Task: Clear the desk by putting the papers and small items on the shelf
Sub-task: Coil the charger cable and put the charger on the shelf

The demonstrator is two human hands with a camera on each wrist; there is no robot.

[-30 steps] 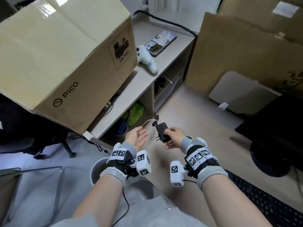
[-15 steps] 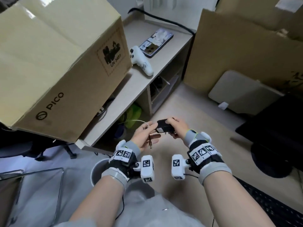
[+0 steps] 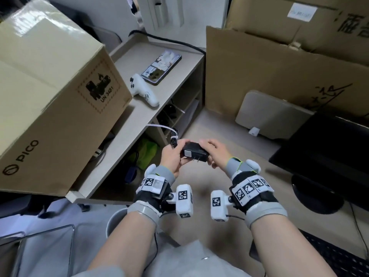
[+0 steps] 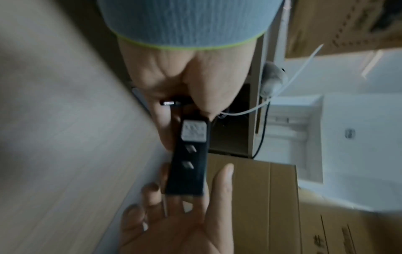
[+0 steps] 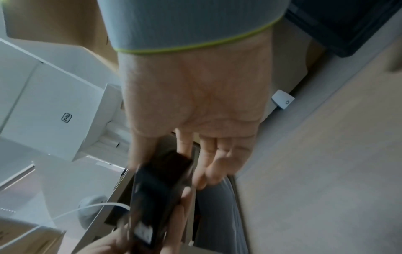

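A black power adapter with two metal prongs hangs over the desk's front left part, prongs toward me. My left hand grips its left end along with the bundled black cable, which carries a white tie. My right hand pinches the right end between thumb and fingers. In the left wrist view the adapter runs from my left hand down to my right hand. In the right wrist view the adapter is blurred below my right hand.
The beige shelf unit stands at the left. On it are a PICO cardboard box, a white controller and a phone. Behind the desk lean cardboard sheets. A black monitor and keyboard sit at the right.
My left hand, open a second ago, has closed on the cable and the adapter's left end. Both hands rose slightly, and the adapter turned to lie level between them.
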